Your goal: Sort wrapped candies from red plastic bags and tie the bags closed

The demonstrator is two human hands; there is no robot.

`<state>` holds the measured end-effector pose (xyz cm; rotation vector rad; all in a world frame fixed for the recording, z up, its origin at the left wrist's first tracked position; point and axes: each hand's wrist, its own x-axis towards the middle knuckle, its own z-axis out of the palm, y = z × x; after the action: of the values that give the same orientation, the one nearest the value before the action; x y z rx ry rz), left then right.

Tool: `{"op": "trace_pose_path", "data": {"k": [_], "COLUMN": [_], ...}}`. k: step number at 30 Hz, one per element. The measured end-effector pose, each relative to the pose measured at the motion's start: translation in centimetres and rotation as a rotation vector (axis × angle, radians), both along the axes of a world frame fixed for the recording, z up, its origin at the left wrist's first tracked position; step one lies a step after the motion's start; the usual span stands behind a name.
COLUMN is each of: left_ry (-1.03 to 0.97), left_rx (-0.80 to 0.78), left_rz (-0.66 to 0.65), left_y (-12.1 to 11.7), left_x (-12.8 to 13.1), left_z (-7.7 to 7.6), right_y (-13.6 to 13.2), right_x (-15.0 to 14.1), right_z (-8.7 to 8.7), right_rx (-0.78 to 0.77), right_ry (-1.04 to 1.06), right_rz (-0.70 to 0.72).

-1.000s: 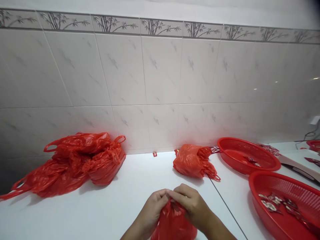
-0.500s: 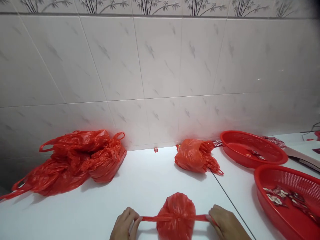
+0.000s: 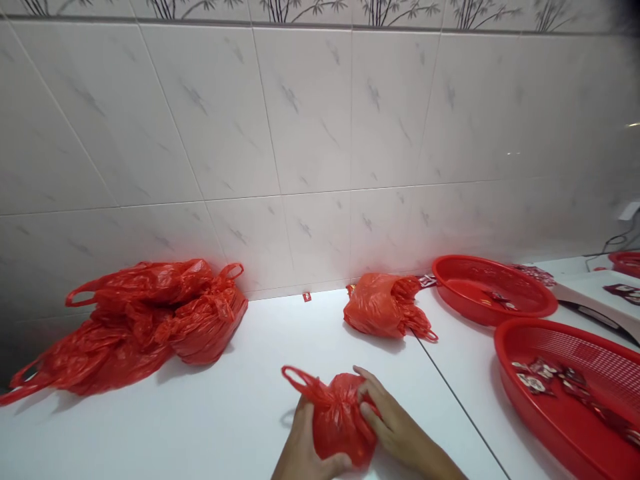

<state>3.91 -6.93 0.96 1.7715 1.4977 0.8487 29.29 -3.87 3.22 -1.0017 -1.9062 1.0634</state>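
- Red plastic bag [image 3: 340,420], knotted into a tight bundle, sits in both hands at the bottom centre of the view, just above the counter, one handle loop [image 3: 295,377] sticking out at 10 o'clock.
- Left hand [image 3: 306,445] cups the bag from below at 7 o'clock, fingers curled around its underside, firmly holding it.
- Right hand [image 3: 400,427] presses in from 3 o'clock, fingers [image 3: 373,393] spread and partly closed, tips dug into the bag's gathered folds.
- White counter [image 3: 240,347] runs beneath the hands; a thin dark seam [image 3: 460,407] crosses it at 3 o'clock.
- Second knotted red bag [image 3: 380,307] rests against the wall at 12 to 1 o'clock, well apart from the hands.
- Heap of red bags [image 3: 150,320], handles loose, lies at 10 o'clock.
- Tiny red scrap [image 3: 307,297] lies at the foot of the wall at 12 o'clock.
- Round red basket [image 3: 493,290] stands at 2 o'clock, a few red packets [image 3: 503,300] inside.
- Larger red basket [image 3: 555,393] at 3 o'clock holds more red-and-white packets [image 3: 545,377].
- White tray [image 3: 595,297] and a third red basket [image 3: 625,263] sit at the far right edge.
- Pale marbled wall tiles [image 3: 310,113], topped by a bamboo-print border [image 3: 310,8], close off the counter.
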Motion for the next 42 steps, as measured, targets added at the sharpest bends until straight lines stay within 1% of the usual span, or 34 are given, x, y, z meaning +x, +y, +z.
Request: {"op": "trace_pose_path", "data": {"k": [2,4,6,7,9,11,13,15,17,19,23,27,32,37,40,42], "left_ry": [0.125,0.250,0.342,0.373,0.413,0.422,0.414,0.408,0.411,0.420,0.453,0.485,0.501,0.508,0.522,0.531], "left_rx": [-0.013,-0.013,-0.021,-0.028,-0.025,0.042,0.158,0.261,0.307,0.316,0.294,0.266,0.251,0.219,0.232,0.252], "left_rz": [-0.043,-0.051,-0.034,-0.022,0.012,0.029,0.036,0.042,0.051,0.060,0.068,0.075,0.046,0.038,0.022,0.008], "left_y": [0.9,2.0,3.0,3.5,4.0,4.1,3.8,3.5,3.2,3.0,2.9,2.9,3.0,3.1,2.9,2.6], "left_x": [2.0,3.3,3.8,3.9,3.9,3.9,4.1,4.5,4.9,5.1,5.3,5.1,4.9,4.8,4.9,4.9], "left_z": [1.9,3.7,4.5,4.6,4.1,3.4,2.8,2.6,2.7,2.9,3.3,3.1,2.8,3.1,3.4,3.3], "right_y": [1.2,2.5,3.7,4.2,5.0,5.3,5.5,5.5,5.7,5.9,6.3,6.5,6.6,6.5,6.4,6.3], "right_x": [-2.0,-4.1,-5.8,-6.4,-7.0,-7.0,-6.7,-6.4,-6.1,-6.1,-6.2,-6.2,-6.1,-6.2,-6.1,-5.7], "right_z": [0.2,0.0,-0.5,-1.0,-1.9,-2.9,-3.7,-4.2,-4.4,-4.4,-4.7,-4.9,-4.9,-5.0,-4.8,-4.5], "right_rx": [0.046,0.094,0.106,0.104,0.101,0.105,0.109,0.096,0.065,0.034,0.010,0.037,0.078,0.087,0.054,-0.005], "right_ry": [-0.039,-0.093,-0.136,-0.146,-0.124,-0.062,0.014,0.084,0.141,0.169,0.159,0.135,0.131,0.157,0.179,0.218], "right_rz": [0.046,0.034,-0.027,-0.075,-0.182,-0.248,-0.249,-0.231,-0.230,-0.231,-0.210,-0.199,-0.183,-0.187,-0.195,-0.161]}}
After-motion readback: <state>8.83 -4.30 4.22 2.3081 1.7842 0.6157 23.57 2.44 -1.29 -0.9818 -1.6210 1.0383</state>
